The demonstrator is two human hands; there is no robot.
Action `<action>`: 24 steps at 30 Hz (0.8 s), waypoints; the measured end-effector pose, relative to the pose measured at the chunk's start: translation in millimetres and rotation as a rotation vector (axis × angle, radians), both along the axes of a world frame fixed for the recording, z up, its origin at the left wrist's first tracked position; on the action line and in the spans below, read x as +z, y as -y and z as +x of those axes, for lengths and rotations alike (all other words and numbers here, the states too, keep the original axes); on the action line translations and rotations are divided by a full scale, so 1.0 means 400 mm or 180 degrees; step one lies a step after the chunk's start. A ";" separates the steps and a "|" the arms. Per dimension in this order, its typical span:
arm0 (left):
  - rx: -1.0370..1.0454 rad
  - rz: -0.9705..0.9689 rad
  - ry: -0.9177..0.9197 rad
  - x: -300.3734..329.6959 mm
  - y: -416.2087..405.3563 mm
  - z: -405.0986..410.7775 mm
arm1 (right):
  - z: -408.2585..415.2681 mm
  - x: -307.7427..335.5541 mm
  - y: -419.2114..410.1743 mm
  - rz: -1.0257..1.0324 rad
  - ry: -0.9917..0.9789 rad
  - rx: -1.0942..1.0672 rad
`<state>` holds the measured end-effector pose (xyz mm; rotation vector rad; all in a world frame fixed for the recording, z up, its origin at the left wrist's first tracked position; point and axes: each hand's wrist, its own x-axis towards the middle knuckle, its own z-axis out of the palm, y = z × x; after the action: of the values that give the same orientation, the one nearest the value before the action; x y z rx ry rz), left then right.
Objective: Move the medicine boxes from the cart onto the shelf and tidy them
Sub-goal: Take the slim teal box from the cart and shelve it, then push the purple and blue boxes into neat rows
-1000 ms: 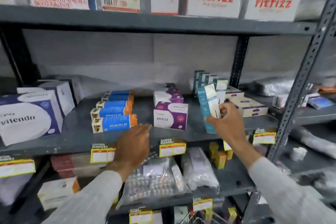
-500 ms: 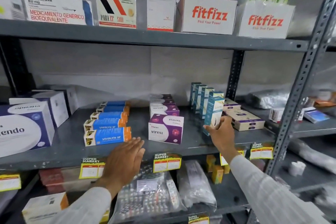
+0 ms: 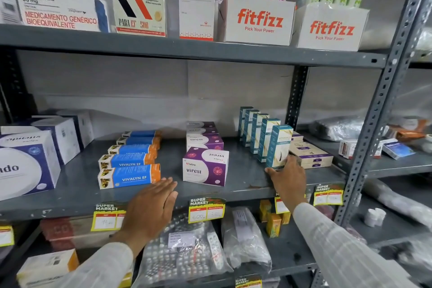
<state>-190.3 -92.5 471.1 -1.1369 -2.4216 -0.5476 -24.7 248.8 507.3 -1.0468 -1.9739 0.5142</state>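
Observation:
A tall teal medicine box stands upright at the front of a row of several like boxes on the grey middle shelf. My right hand grips its lower edge, thumb in front and fingers behind. My left hand lies flat, fingers together, on the shelf's front edge, just below the blue and orange Vivalyn boxes and left of the purple Virest boxes. It holds nothing. The cart is out of view.
Large white and blue boxes fill the shelf's left end; flat beige boxes lie right of the teal row. The upper shelf carries Fitfizz cartons and other boxes. A steel upright stands at right. Bagged blister packs sit below.
My right hand carried the teal box back and stood it upright at the front of the teal row. My left hand stayed on the shelf edge. The camera tilted up.

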 end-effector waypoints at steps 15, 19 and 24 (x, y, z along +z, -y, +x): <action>0.0006 0.0010 0.0003 -0.001 -0.001 0.006 | 0.013 -0.007 0.121 0.0482 -0.0903 0.0315; -0.0023 -0.0005 0.0003 0.000 0.002 0.004 | -0.052 0.018 0.224 -0.0006 -0.0397 0.1781; -0.0031 -0.0007 0.0007 0.001 0.006 0.003 | -0.119 0.025 0.256 0.0417 0.0063 0.2046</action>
<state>-189.1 -94.9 471.3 -1.1501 -2.4204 -0.5496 -72.4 146.3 517.1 -0.3160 -2.3145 0.6988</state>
